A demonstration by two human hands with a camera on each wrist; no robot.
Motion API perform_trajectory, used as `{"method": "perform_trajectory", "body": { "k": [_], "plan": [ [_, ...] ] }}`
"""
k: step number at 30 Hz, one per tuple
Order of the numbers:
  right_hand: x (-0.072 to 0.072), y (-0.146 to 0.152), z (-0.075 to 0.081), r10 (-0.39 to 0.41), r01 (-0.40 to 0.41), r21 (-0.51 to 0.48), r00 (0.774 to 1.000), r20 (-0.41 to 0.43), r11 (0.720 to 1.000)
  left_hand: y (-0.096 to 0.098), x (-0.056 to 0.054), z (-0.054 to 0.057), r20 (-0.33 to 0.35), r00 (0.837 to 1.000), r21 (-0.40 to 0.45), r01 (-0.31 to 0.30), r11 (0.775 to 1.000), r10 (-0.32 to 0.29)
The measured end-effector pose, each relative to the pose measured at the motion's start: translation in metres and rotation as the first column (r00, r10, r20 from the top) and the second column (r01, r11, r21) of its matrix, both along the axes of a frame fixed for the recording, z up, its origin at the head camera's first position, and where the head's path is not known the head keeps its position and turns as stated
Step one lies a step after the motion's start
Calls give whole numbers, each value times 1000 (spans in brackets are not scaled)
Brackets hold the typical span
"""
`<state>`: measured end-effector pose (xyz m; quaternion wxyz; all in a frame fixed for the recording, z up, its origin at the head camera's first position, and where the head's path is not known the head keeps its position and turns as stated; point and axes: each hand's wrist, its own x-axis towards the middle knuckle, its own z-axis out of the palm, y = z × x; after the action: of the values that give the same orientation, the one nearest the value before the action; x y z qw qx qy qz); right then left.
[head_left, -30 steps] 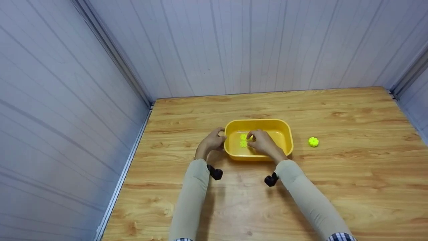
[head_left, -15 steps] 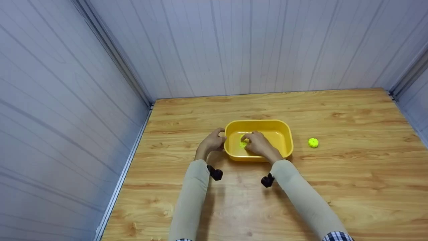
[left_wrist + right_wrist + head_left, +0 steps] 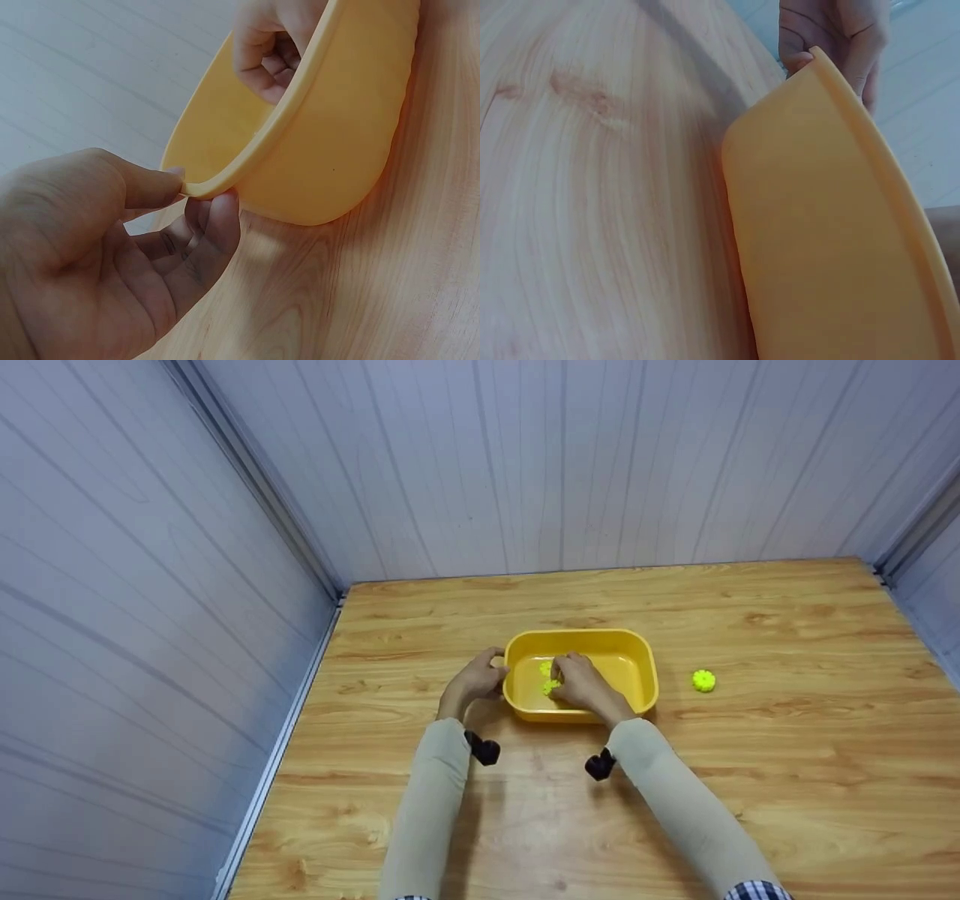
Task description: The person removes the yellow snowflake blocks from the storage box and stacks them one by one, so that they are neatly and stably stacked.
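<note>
A yellow plastic basin (image 3: pixel 637 639) sits on the wooden table. At its left end my left hand (image 3: pixel 476 679) pinches the rim, thumb on one side and fingers beneath, as the left wrist view shows. My right hand (image 3: pixel 583 682) reaches down inside the basin with curled fingers. Its fingertips pinch a bright yellow-green flower-shaped piece (image 3: pixel 550 688) near the basin floor. A second such piece (image 3: pixel 545 668) lies just behind it, partly covered by the fingers. In the right wrist view the basin wall hides most of my right hand.
Another yellow-green flower-shaped piece (image 3: pixel 703 681) lies on the table (image 3: pixel 787 750) to the right of the basin. Pale panel walls (image 3: pixel 562 465) stand behind the table and along its left side.
My right hand has moved slightly left and down onto the pieces in the basin. The nearer piece has shifted a little toward me. My left hand stays on the rim.
</note>
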<state>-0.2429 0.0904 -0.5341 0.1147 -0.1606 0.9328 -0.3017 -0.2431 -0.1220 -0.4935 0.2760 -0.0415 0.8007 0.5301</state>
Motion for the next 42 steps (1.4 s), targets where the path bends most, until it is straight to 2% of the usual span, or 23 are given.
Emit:
{"method": "perform_trajectory", "body": {
  "k": [6, 12, 15, 21, 26, 42],
  "plan": [
    [-1, 5, 1, -18, 20, -77, 1000, 18, 997, 1, 0, -2, 4, 1000, 17, 0, 1000, 0],
    [-2, 12, 5, -17, 39, -200, 994, 110, 979, 0, 1, -3, -15, 1000, 10, 3, 1000, -3],
    [-2, 15, 6, -22, 53, -244, 991, 131, 968, 0, 2, -2, -18, 1000, 0, -5, 1000, 5],
    [-1, 24, 10, -48, 84, -294, 991, 129, 952, 1, 3, 1, -10, 1000, 6, -5, 1000, 5],
    [1, 32, 14, -69, 121, -353, 985, 155, 928, 0, 0, -3, 0, 1000, 16, -11, 1000, 11],
    [6, 56, 31, -120, 155, -432, 987, 107, 889, 0, 1, 0, 5, 1000, 13, -9, 1000, 9]
  ]
}}
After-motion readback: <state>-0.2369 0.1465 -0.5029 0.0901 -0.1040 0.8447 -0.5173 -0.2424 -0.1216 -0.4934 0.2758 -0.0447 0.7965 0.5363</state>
